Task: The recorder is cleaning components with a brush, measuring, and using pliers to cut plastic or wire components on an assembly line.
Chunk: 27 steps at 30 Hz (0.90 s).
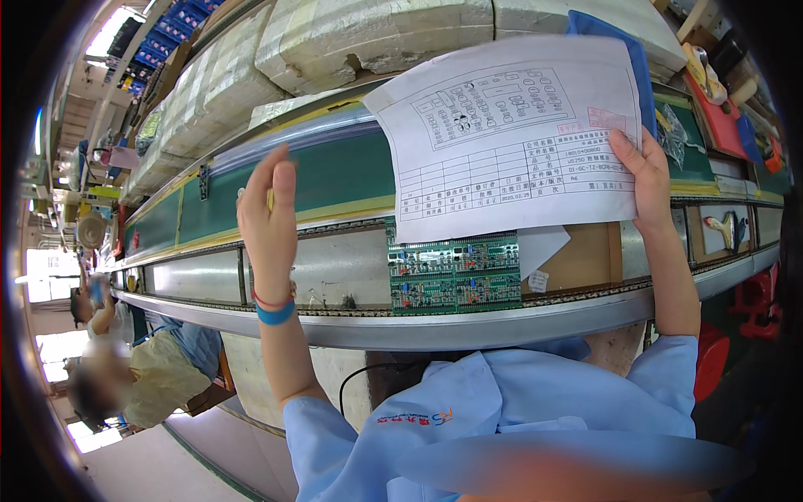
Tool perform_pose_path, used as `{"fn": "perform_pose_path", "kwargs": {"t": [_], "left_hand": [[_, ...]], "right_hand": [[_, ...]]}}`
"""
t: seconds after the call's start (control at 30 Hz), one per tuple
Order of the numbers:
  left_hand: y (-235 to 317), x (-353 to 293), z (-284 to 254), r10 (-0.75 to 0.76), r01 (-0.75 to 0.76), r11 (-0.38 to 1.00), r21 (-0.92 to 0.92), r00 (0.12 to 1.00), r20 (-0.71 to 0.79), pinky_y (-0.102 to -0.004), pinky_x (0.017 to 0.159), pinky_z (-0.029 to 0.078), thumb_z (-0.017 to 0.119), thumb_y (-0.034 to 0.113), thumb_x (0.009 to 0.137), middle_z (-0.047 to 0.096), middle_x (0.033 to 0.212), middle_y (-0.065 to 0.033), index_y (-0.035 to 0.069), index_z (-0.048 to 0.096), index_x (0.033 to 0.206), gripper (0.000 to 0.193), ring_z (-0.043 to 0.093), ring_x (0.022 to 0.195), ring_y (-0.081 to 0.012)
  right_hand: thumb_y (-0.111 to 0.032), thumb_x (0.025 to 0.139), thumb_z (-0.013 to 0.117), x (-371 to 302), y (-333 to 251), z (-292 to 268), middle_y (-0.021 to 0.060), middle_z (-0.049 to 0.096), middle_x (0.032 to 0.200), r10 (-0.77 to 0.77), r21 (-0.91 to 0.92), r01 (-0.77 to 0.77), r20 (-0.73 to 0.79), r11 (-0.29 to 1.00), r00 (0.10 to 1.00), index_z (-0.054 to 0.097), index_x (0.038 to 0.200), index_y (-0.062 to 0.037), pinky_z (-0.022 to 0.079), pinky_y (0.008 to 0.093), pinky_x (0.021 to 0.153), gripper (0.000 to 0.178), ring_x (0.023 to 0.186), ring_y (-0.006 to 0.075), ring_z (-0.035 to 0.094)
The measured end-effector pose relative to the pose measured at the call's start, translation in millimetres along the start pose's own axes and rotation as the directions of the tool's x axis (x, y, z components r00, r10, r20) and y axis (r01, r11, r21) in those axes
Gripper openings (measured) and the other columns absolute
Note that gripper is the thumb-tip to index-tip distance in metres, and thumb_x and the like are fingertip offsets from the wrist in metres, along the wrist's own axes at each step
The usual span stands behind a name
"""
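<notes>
My right hand point(646, 176) grips the right edge of a white paper sheet point(502, 159), thumb on the front. The sheet carries a printed board layout drawing, a table below it and red stamps. It bends slightly and hangs over the line, covering part of what lies behind. My left hand point(269, 201) is raised to the left of the sheet, fingers stretched upward and apart from the paper. A small yellow spot shows by its fingers, too small to name. Below the sheet, green circuit boards point(454, 276) with several small parts lie on the rails, their upper edge hidden.
A metal rail point(376, 326) runs along my front. Behind it lies a green belt point(226, 188) with a small upright dark part point(203, 182). White foam blocks point(376, 42) line the back. Red stools point(757, 293) stand right; a person point(104, 385) sits at left.
</notes>
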State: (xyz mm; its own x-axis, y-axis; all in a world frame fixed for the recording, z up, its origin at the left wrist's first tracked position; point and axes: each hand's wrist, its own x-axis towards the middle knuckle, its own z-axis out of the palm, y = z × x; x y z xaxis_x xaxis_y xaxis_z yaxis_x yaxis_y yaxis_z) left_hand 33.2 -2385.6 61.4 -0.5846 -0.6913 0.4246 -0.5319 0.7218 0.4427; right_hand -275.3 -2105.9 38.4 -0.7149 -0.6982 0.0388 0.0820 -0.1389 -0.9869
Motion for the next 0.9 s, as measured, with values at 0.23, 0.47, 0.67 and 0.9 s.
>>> {"fn": "perform_pose_path", "kwargs": {"t": [0.23,0.47,0.67,0.9], "left_hand": [[9,25,48,-0.093,0.306,0.784,-0.540,0.918,0.386,-0.0300,0.093,0.043,0.064,0.041,0.089,0.063,0.116,-0.0142,-0.004,0.040,0.138,0.072,0.059,0.105,-0.0180],[3,36,53,-0.257,0.515,0.597,-0.615,0.849,0.461,-0.0262,0.077,0.052,0.066,0.020,0.088,0.066,0.100,-0.0082,-0.003,0.058,0.109,0.032,0.064,0.084,-0.0125],[-110,46,15,-0.282,0.261,0.035,-0.965,0.929,0.241,-0.0344,0.086,0.055,0.053,0.009,0.095,0.064,0.110,-0.0191,-0.009,0.055,0.111,0.024,0.065,0.100,-0.0231],[-115,46,20,-0.129,0.276,-0.061,-0.959,0.951,0.282,-0.0314,0.084,0.054,0.054,0.007,0.094,0.065,0.109,-0.0191,-0.008,0.058,0.108,0.021,0.065,0.097,-0.0226]], "right_hand": [[-0.020,0.092,0.059,-1,6,-10,0.0103,0.064,0.109,0.103,0.178,-0.103,0.010,0.979,0.995,0.052,0.122,0.0037,0.049,0.0244,0.082,0.039,0.094,0.0134,0.063],[-0.020,0.095,0.055,1,0,2,0.0109,0.064,0.111,0.148,0.087,-0.140,-0.093,0.986,0.985,0.049,0.128,0.0034,0.048,0.0235,0.082,0.041,0.091,0.0105,0.062],[-0.017,0.092,0.061,23,22,-13,0.0054,0.065,0.108,-0.394,-0.618,0.430,0.203,0.659,0.896,0.050,0.134,-0.0086,0.045,0.0191,0.070,0.045,0.074,0.0069,0.055],[-0.005,0.091,0.060,24,23,-34,-0.0007,0.064,0.108,-0.419,-0.894,0.429,0.342,0.132,0.841,0.059,0.126,-0.0128,0.042,0.0175,0.068,0.035,0.073,0.0051,0.051]]}}
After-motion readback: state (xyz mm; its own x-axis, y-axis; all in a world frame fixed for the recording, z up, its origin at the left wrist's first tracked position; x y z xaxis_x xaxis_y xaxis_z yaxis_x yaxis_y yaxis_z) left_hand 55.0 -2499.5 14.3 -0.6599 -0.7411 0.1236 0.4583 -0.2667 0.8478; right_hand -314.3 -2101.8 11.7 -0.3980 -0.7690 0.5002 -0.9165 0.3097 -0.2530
